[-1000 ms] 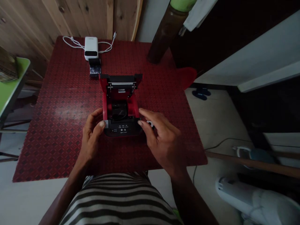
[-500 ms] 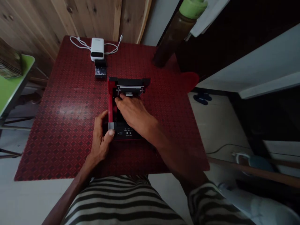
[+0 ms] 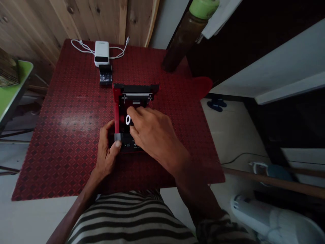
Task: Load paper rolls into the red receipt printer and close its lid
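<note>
A red and black label printer lies on the table with its lid raised at the back. My left hand grips its front left corner, the thumb on top of the grey part and the fingers along the side. Over the printer's open bay, my right hand pinches a small roll, of which mainly a white ring-shaped end shows. The rest of the roll is hidden by my fingers. My right hand also covers much of the bay and the right side of the button panel.
On the red patterned table, a white power bank with a cable sits at the back, a small black piece before it. A tall bottle with a green lid stands back right. A red stool shows beyond the right edge.
My right hand has drawn back from deep in the bay, nearer to me, and the white ring end of the roll now shows at its fingertips. My left hand keeps its grip.
</note>
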A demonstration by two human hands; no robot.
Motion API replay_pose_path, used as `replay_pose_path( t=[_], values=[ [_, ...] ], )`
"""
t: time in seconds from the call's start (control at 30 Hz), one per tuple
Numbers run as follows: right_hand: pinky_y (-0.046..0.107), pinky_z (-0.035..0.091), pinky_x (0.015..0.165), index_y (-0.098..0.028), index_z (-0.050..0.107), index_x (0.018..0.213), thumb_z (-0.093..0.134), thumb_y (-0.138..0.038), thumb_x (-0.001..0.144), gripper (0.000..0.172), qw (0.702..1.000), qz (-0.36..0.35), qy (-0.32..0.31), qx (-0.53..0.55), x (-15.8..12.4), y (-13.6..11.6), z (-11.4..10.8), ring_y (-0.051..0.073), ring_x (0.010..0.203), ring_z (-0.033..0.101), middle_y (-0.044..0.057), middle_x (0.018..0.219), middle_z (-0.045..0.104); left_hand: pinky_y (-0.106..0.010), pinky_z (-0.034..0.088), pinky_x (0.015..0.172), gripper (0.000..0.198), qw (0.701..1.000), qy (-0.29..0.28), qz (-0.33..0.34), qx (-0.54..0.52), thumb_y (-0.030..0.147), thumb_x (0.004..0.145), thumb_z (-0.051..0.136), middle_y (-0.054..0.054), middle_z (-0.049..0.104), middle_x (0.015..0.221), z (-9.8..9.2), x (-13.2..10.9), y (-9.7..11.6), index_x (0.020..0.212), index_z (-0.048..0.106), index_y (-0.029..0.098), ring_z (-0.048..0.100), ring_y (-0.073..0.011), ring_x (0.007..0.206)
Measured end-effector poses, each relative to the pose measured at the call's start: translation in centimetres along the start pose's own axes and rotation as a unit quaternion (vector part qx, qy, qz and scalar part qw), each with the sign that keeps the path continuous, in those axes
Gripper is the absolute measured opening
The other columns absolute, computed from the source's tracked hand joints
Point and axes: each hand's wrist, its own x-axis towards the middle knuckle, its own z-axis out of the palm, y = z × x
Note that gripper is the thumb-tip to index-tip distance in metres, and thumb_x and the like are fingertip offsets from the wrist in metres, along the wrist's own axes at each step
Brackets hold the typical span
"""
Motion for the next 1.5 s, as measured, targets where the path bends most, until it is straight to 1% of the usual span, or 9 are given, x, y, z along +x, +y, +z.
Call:
replay_pose_path(
  t=[0.2, 0.33, 0.43, 0.57, 0.83, 1.07, 1.17, 1.37, 1.5],
  values=[
    [0.040, 0.061, 0.099, -0.026, 0.075, 0.114, 0.084, -0.016, 0.096, 0.022, 0.957, 0.049, 0.216, 0.187, -3.8, 7.2, -2.6, 0.024, 0.106, 0.078, 0.005, 0.114, 0.084, -0.053, 0.056, 0.112, 0.066, 1.000, -0.001, -0.005, 0.018, 0.068, 0.114, 0.054, -0.016, 0.068, 0.149, -0.2, 0.1, 0.4, 0.163, 0.058, 0.023, 0.067, -0.0357, 0.133],
    [0.039, 0.061, 0.090, -0.027, 0.068, 0.109, 0.086, -0.030, 0.093, 0.024, 0.886, 0.166, 0.304, 0.309, -2.7, 13.2, 2.1, 0.022, 0.097, 0.076, 0.003, 0.109, 0.081, -0.054, 0.054, 0.114, 0.070, 1.000, 0.009, -0.013, 0.023, 0.072, 0.112, 0.055, -0.015, 0.069, 0.150, -0.2, 0.1, 0.4, 0.162, 0.060, 0.024, 0.066, -0.0372, 0.135],
    [0.038, 0.061, 0.091, -0.026, 0.065, 0.107, 0.083, -0.030, 0.089, 0.026, 0.868, 0.218, 0.284, 0.344, -1.6, 15.2, 6.6, 0.022, 0.103, 0.077, 0.003, 0.110, 0.082, -0.054, 0.052, 0.115, 0.073, 0.999, 0.017, -0.027, 0.032, 0.076, 0.110, 0.055, -0.014, 0.070, 0.149, -0.2, 0.1, 0.3, 0.161, 0.062, 0.025, 0.066, -0.0374, 0.135],
    [0.039, 0.062, 0.094, -0.026, 0.065, 0.108, 0.081, -0.027, 0.086, 0.027, 0.882, 0.231, 0.213, 0.351, -1.4, 15.0, 9.7, 0.022, 0.102, 0.077, 0.004, 0.109, 0.083, -0.050, 0.054, 0.111, 0.073, 0.999, 0.018, -0.011, 0.042, 0.076, 0.110, 0.053, -0.014, 0.071, 0.146, -0.2, 0.2, 0.3, 0.160, 0.063, 0.024, 0.068, -0.0360, 0.130],
    [0.045, 0.066, 0.097, -0.023, 0.071, 0.124, 0.085, -0.027, 0.084, 0.042, 0.885, 0.227, 0.174, 0.367, -2.4, 15.2, 9.8, 0.027, 0.113, 0.081, 0.010, 0.127, 0.086, -0.048, 0.053, 0.108, 0.072, 0.999, 0.011, -0.001, 0.051, 0.076, 0.112, 0.052, -0.013, 0.071, 0.144, -0.3, 0.2, 0.4, 0.159, 0.064, 0.024, 0.068, -0.0353, 0.128],
    [0.040, 0.065, 0.082, -0.020, 0.085, 0.115, 0.078, -0.029, 0.090, 0.027, 0.882, 0.264, 0.132, 0.367, -11.0, 14.3, 7.0, 0.023, 0.086, 0.079, 0.006, 0.100, 0.086, -0.051, 0.054, 0.113, 0.072, 0.998, 0.009, -0.011, 0.057, 0.076, 0.112, 0.051, -0.012, 0.073, 0.145, -0.4, 0.2, 0.5, 0.161, 0.062, 0.025, 0.068, -0.0368, 0.131],
    [0.036, 0.064, 0.077, -0.024, 0.087, 0.122, 0.082, -0.027, 0.087, 0.035, 0.883, 0.254, 0.100, 0.382, -13.2, 12.5, 6.7, 0.019, 0.079, 0.077, 0.006, 0.110, 0.088, -0.052, 0.055, 0.113, 0.074, 0.998, 0.019, -0.019, 0.052, 0.079, 0.109, 0.053, -0.011, 0.073, 0.143, -0.3, 0.2, 0.1, 0.159, 0.064, 0.026, 0.069, -0.0372, 0.129],
    [0.048, 0.065, 0.105, -0.027, 0.086, 0.112, 0.082, -0.019, 0.085, 0.028, 0.900, 0.207, 0.118, 0.364, -11.8, 10.5, 8.8, 0.027, 0.114, 0.083, 0.006, 0.122, 0.089, -0.053, 0.053, 0.115, 0.074, 0.998, 0.010, -0.011, 0.053, 0.078, 0.111, 0.052, -0.013, 0.072, 0.147, -0.4, 0.2, 0.3, 0.160, 0.063, 0.024, 0.068, -0.0379, 0.133],
    [0.050, 0.065, 0.108, -0.026, 0.082, 0.120, 0.078, -0.022, 0.093, 0.028, 0.904, 0.202, 0.128, 0.354, -12.0, 10.2, 5.4, 0.027, 0.116, 0.084, 0.006, 0.123, 0.089, -0.051, 0.056, 0.111, 0.068, 0.999, 0.002, 0.002, 0.040, 0.070, 0.115, 0.050, -0.014, 0.071, 0.149, -0.1, 0.1, 0.9, 0.162, 0.061, 0.022, 0.068, -0.0360, 0.132]
  ],
)
